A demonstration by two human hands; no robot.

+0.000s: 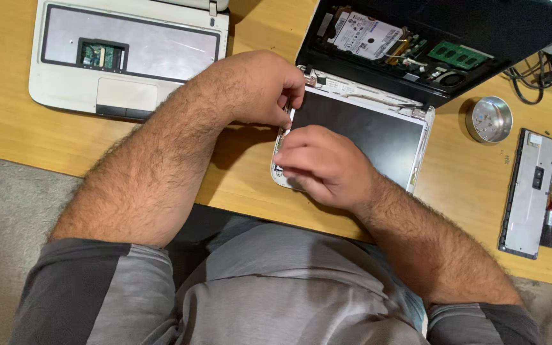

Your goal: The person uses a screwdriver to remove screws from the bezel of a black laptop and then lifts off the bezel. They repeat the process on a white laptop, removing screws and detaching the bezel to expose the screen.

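Fingers of left hand (260, 86) and right hand (317, 163) curl closed, pinching the white screen bezel (280, 137) of the opened laptop (416, 57)

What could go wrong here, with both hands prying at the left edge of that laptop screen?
1. Both the left hand and right hand press at the screen panel edge; the bare panel might crack or its white bezel snap.
2. The base lies open, with hard drive and memory module exposed; a slip could knock them.
3. The small round metal tin sits nearby; an elbow could tip it.
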